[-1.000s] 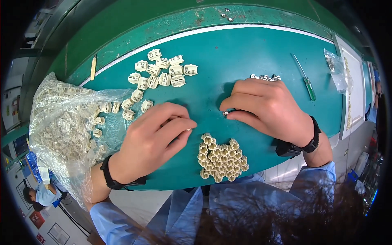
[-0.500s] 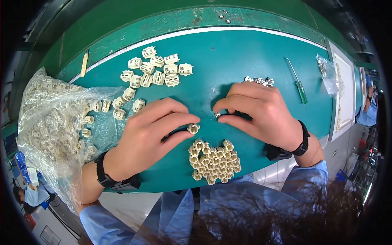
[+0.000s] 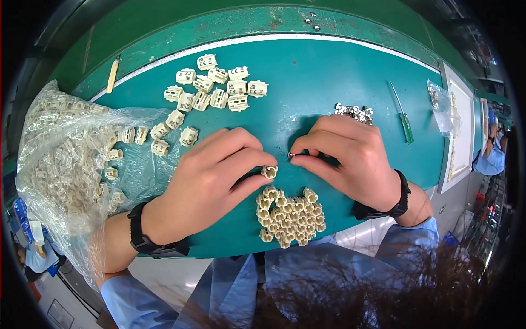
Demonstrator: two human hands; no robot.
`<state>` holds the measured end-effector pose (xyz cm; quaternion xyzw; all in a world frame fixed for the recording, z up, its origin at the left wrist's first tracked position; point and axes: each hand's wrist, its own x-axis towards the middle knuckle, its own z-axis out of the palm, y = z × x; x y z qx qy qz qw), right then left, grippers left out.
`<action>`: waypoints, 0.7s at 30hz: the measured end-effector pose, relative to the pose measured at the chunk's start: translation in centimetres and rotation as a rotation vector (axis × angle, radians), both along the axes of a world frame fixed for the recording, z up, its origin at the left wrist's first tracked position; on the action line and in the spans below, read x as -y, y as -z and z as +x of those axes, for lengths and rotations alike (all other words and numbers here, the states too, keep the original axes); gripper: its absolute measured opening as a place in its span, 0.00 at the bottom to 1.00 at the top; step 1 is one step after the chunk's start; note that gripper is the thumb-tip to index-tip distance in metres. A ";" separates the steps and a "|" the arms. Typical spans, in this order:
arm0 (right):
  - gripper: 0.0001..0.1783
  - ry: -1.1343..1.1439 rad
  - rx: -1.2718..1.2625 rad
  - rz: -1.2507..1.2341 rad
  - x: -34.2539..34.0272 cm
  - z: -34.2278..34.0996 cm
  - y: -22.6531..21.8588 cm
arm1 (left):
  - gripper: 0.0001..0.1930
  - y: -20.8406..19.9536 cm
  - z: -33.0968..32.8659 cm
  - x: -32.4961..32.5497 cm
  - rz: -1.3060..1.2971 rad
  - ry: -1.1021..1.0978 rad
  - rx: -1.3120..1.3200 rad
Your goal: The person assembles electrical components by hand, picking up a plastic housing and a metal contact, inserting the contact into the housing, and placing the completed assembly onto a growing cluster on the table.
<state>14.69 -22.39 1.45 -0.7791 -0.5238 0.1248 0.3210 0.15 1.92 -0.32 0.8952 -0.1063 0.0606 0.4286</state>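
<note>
Both hands are staying close at frame centre: left hand (image 3: 211, 178) fingers are gripping a cream connector (image 3: 269, 171) above the pile (image 3: 289, 215); right hand (image 3: 353, 156) fingers are pinching a metal piece (image 3: 292, 155).

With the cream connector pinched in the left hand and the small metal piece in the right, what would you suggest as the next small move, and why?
Probably bring the right hand slightly leftward so the small metal piece at its fingertips meets the cream connector pinched in the left hand. The two parts sit close but apart, and both hands hover just above the pile of connectors.
</note>
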 end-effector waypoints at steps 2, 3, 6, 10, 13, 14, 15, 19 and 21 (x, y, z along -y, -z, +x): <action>0.12 -0.001 0.012 0.008 0.0 -0.1 0.2 | 0.16 0.0 0.0 0.0 -0.001 0.005 0.007; 0.12 -0.003 0.013 0.005 -0.1 -0.1 0.2 | 0.16 0.1 0.0 0.0 -0.004 0.003 0.008; 0.12 -0.010 0.005 -0.002 -0.2 -0.2 0.2 | 0.17 0.1 0.0 0.0 -0.001 0.010 0.014; 0.12 0.038 -0.068 0.004 -0.4 -0.5 -0.3 | 0.17 0.1 0.0 0.1 -0.013 0.007 0.011; 0.12 0.009 -0.027 0.005 -0.5 -0.5 0.0 | 0.17 0.1 0.0 0.1 -0.016 0.008 0.003; 0.12 -0.007 -0.007 0.006 -0.5 -0.5 0.1 | 0.17 0.1 0.0 0.1 -0.016 0.007 -0.002; 0.12 -0.007 -0.008 0.005 -0.5 -0.5 0.1 | 0.17 0.1 0.0 0.1 -0.017 0.007 -0.003; 0.12 -0.013 -0.009 0.024 -0.4 -0.6 0.2 | 0.17 0.1 0.0 0.2 -0.018 0.005 0.001; 0.12 0.000 -0.044 0.058 -0.5 -0.6 0.1 | 0.17 0.2 0.0 0.2 -0.024 0.006 0.005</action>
